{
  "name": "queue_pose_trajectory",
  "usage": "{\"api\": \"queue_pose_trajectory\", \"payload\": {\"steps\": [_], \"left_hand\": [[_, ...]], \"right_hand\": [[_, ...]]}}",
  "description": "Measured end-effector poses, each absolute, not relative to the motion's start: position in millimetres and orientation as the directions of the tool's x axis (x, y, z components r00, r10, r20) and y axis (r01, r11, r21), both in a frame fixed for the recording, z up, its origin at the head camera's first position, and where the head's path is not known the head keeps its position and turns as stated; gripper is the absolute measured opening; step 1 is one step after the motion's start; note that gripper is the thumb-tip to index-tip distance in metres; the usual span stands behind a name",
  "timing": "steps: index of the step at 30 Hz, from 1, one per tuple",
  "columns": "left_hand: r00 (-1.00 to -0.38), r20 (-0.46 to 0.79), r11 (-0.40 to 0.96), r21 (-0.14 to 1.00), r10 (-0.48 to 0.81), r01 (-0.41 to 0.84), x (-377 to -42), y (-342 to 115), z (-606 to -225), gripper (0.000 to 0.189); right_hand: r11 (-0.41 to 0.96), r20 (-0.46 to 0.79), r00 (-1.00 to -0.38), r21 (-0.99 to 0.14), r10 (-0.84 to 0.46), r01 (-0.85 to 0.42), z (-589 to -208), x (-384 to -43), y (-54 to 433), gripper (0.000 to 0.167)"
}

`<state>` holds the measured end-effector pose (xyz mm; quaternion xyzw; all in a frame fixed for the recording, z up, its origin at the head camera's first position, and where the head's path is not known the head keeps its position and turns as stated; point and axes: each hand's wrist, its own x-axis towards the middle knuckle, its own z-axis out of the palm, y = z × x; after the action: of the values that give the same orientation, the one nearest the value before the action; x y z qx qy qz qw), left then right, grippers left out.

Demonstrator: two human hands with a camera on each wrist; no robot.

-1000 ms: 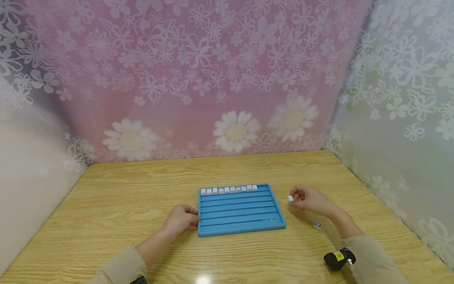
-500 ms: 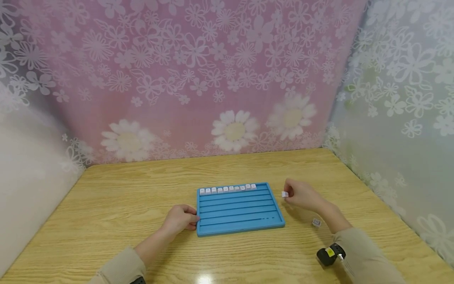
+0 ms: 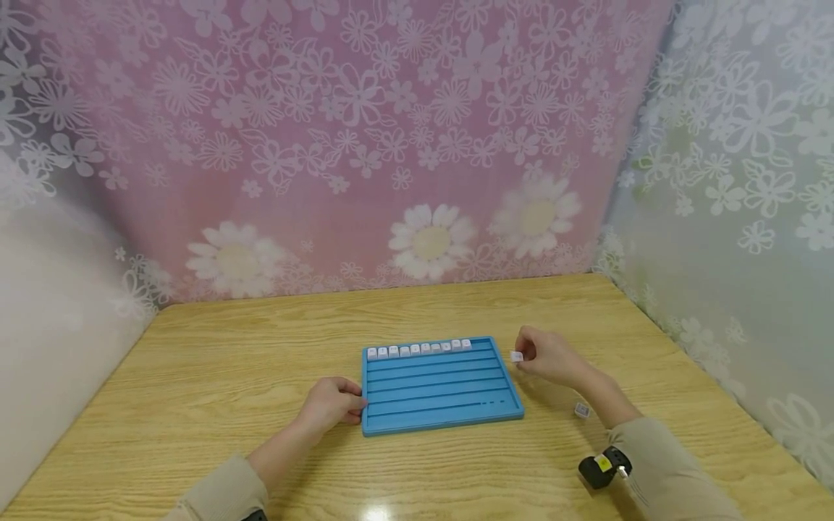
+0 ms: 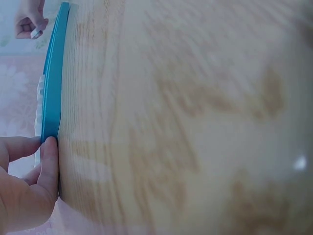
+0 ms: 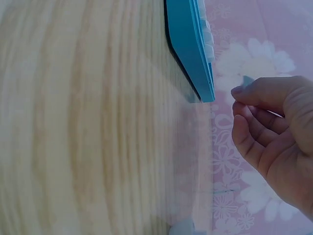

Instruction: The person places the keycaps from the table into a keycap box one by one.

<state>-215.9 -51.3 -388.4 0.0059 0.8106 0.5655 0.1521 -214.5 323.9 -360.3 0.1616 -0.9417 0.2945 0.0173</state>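
A blue tray (image 3: pixel 430 404) with ridged rows lies on the table, and several white keycaps (image 3: pixel 415 349) stand in its back row. My left hand (image 3: pixel 329 402) holds the tray's left edge between thumb and fingers; the left wrist view shows this hand (image 4: pixel 32 183) at the corner of the blue side wall (image 4: pixel 53 93). Off the tray's right side, my right hand (image 3: pixel 550 357) pinches one white keycap (image 3: pixel 517 357) between thumb and forefinger, above the table. In the right wrist view the fingers mostly hide that keycap (image 5: pixel 248 81).
Another keycap (image 3: pixel 582 410) lies on the wooden table (image 3: pixel 260 333) near the right forearm. A black device (image 3: pixel 604 467) is strapped to the right wrist. Floral curtains (image 3: pixel 430 145) hang behind the table and along its sides.
My right hand has moved a little left and back, bringing its keycap closer to the tray's right rim. The left hand and tray have stayed in place.
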Motion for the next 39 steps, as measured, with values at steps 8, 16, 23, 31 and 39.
{"api": "queue_pose_trajectory", "payload": {"steps": [8, 16, 23, 31, 39], "left_hand": [[-0.953, -0.238, 0.355, 0.921, 0.186, -0.161, -216.0, -51.8, -390.1, 0.022], [-0.956, -0.228, 0.355, 0.922, 0.183, -0.152, -217.0, -52.4, -390.2, 0.021], [-0.955, -0.229, 0.352, 0.924, 0.188, -0.152, -216.5, -52.5, -389.1, 0.021], [-0.955, -0.229, 0.358, 0.921, 0.187, -0.151, -218.2, -52.1, -388.5, 0.021], [-0.954, -0.234, 0.359, 0.92, 0.186, -0.156, -218.2, -53.1, -390.7, 0.021]], "right_hand": [[0.766, 0.141, -0.936, -0.542, -0.322, -0.345, -361.6, -223.1, 323.2, 0.015], [0.796, 0.109, -0.929, -0.486, -0.353, -0.359, -357.9, -245.7, 317.1, 0.013], [0.793, 0.088, -0.927, -0.494, -0.363, -0.358, -355.6, -257.1, 308.0, 0.013], [0.742, 0.083, -0.938, -0.589, -0.337, -0.319, -357.4, -251.2, 301.7, 0.017], [0.643, 0.038, -0.937, -0.717, -0.348, -0.268, -360.3, -245.0, 300.9, 0.022]]}}
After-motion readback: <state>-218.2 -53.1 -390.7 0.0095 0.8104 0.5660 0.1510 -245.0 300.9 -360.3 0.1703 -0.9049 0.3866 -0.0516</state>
